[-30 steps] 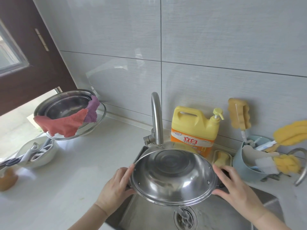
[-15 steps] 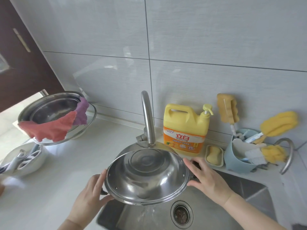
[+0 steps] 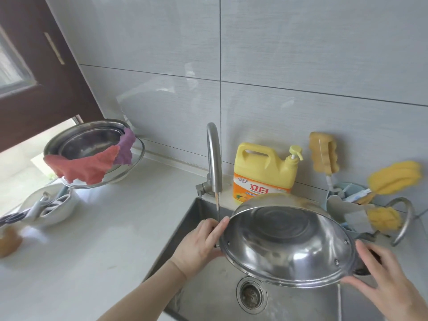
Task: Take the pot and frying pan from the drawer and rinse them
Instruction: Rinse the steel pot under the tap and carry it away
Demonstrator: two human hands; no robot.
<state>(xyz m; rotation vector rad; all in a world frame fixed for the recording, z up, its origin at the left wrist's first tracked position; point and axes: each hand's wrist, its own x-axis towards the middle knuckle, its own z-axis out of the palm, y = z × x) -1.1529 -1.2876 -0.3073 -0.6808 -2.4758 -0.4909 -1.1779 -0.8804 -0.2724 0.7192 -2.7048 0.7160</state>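
- Fingers [image 3: 216, 229] of the left hand [image 3: 199, 244] are curled round the left handle of the pot [image 3: 289, 242], with the thumb laid along its rim.
- On the other side, the right hand [image 3: 384, 276] is closed on the pot's right handle, its fingers spread under and beside the rim.
- The pot, a shallow steel one, is held over the sink [image 3: 208, 286], tilted so that its inside faces the camera and its right edge hangs lower.
- A thin stream of water is seen falling from the faucet [image 3: 214, 158] just left of the pot, beside the left hand.
- Water is seen trickling off the pot's low right edge into the sink, near the drain [image 3: 251, 294].
- A yellow detergent bottle [image 3: 264, 172] is seen behind the pot, against the tiled wall.
- Yellow sponges on handles are held in a blue holder [image 3: 335, 202] at the right.
- At the far left of the tabletop [image 3: 104, 228], a steel bowl [image 3: 90, 140] draped with a red cloth [image 3: 85, 167] and a purple one is seen.
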